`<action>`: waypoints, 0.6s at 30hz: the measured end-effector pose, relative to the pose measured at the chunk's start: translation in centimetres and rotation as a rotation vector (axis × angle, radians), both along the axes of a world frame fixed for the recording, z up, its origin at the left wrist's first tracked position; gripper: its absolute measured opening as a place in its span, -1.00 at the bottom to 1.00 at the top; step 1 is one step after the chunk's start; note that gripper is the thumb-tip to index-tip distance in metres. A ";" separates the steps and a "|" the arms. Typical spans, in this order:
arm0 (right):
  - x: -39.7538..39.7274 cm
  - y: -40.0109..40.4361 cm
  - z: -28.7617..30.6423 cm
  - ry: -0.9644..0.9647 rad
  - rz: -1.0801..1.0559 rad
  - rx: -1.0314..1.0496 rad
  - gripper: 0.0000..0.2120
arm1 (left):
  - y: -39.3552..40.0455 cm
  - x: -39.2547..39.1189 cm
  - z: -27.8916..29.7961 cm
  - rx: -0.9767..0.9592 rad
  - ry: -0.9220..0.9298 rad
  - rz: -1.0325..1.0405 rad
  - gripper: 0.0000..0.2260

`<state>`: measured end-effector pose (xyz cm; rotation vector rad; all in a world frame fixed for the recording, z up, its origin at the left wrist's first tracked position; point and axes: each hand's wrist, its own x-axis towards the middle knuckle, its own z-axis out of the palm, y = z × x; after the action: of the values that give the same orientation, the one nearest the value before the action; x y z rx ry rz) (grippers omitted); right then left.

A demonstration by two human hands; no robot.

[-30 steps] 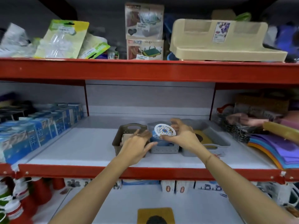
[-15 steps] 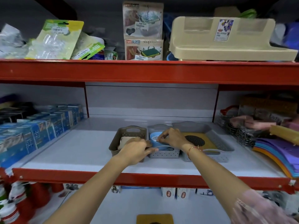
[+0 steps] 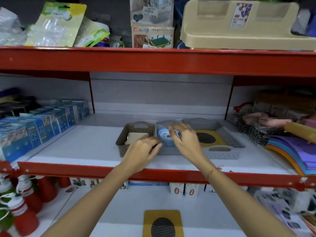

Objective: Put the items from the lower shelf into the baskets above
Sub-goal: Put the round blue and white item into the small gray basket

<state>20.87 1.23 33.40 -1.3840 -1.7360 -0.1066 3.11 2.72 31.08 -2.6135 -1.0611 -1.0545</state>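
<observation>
Three baskets, middle shelf.
My open right hand (image 3: pixel 185 140) empty over blue discs (image 3: pixel 165 136) in middle basket (image 3: pixel 168 151); left hand (image 3: pixel 142 151) loosely curled, empty; brown basket (image 3: pixel 135 129) at 9 o'clock holds beige pad (image 3: pixel 136 137).

Dim, soft, perhaps motion-blurred; edges visibly warped.

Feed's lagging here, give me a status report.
Both hands empty: left hand at brown basket, right hand over blue item. Yellow mat waits below. Nothing blocking.
</observation>
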 end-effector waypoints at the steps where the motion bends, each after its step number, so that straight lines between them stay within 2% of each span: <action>1: -0.3 -1.6 -0.6 0.026 0.024 0.108 -0.77 | -0.8 -0.2 -0.6 0.047 -0.081 -0.028 -0.73; 3: -0.6 -4.6 -2.2 0.088 0.081 0.218 -0.81 | -2.5 -0.7 -2.0 0.133 -0.218 -0.064 -0.76; 5: -0.6 -7.3 -4.4 0.118 0.113 0.273 -0.80 | -4.3 -1.1 -4.2 0.174 -0.272 -0.086 -0.80; 8: 0.0 -9.6 -9.6 -0.001 0.120 0.322 -0.81 | -6.1 -1.5 -8.3 0.188 -0.241 -0.143 -0.85; 10: 0.6 -10.5 -13.6 -0.115 0.119 0.285 -0.82 | -6.7 -1.8 -11.0 0.206 -0.189 -0.128 -0.86; 14: 2.1 -11.1 -21.3 -0.226 0.112 -0.050 -0.84 | -7.6 -2.1 -16.2 0.096 -0.021 -0.143 -0.80; 18: 3.2 -11.1 -26.9 -0.190 0.017 -0.501 -0.72 | -8.3 -1.8 -22.5 -0.216 0.140 -0.042 -0.67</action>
<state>24.05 -9.91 6.55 -1.7600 -2.0205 0.2292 1.27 -5.54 8.60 -2.8406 -1.1505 -0.7897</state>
